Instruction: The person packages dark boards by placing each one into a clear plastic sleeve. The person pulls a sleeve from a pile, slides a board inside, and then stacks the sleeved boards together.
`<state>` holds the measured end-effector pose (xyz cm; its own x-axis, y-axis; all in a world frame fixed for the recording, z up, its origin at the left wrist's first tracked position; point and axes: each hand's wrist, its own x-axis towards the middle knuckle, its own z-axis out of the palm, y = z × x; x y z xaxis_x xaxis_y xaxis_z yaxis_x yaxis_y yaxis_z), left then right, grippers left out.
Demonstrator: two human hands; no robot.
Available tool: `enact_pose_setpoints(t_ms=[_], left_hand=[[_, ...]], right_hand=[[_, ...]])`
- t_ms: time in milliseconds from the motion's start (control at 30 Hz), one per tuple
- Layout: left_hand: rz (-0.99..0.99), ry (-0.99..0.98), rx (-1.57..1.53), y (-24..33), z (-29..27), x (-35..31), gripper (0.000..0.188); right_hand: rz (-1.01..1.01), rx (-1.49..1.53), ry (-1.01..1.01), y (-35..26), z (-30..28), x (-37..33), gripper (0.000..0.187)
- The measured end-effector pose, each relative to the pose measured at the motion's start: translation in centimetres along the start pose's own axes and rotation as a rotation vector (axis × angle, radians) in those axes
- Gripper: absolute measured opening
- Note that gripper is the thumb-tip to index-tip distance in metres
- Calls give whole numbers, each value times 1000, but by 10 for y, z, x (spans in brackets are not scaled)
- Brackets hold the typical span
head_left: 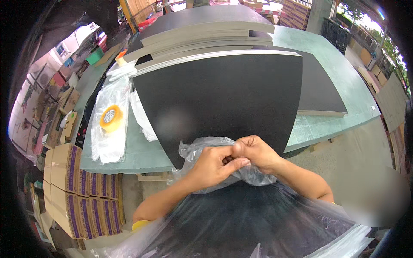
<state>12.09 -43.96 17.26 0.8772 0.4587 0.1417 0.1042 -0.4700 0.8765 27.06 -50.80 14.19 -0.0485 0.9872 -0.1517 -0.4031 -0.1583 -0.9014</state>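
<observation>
Clear plastic bag was pinched by left hand and right hand, over black board.

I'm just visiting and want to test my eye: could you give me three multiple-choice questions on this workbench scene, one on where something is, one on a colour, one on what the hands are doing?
1. Where does the roll of tape lie?
A. On clear plastic, left of the black board
B. On the stacked boards
C. On the floor

2. What colour is the board in front of the person?
A. White
B. Black
C. Green

3. What are the two hands doing?
A. Resting flat on the table
B. Lifting a box
C. Pinching clear plastic film together

Answers: 1 A, it sits on the plastic sheets. 2 B, its face is black. 3 C, the left hand and right hand meet on the plastic film.
</observation>
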Motion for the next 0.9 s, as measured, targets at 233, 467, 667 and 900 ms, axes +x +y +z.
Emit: enact_pose_setpoints(t_ms=[233, 467, 667, 900], left_hand=[[-101, 29, -217, -21, -7, -12, 16], [-15, 186, 95, -32, -38, -35, 17], [117, 896, 538, -13, -130, -62, 20], [432, 143, 205, 12, -7, -19, 19]], right_hand=[[65, -68, -190, -16, -15, -9, 20], [62, 75, -121, -22, -30, -16, 13], [-115, -186, -34, -40, -47, -44, 11], [-840, -628, 141, -85, 18, -47, 36]])
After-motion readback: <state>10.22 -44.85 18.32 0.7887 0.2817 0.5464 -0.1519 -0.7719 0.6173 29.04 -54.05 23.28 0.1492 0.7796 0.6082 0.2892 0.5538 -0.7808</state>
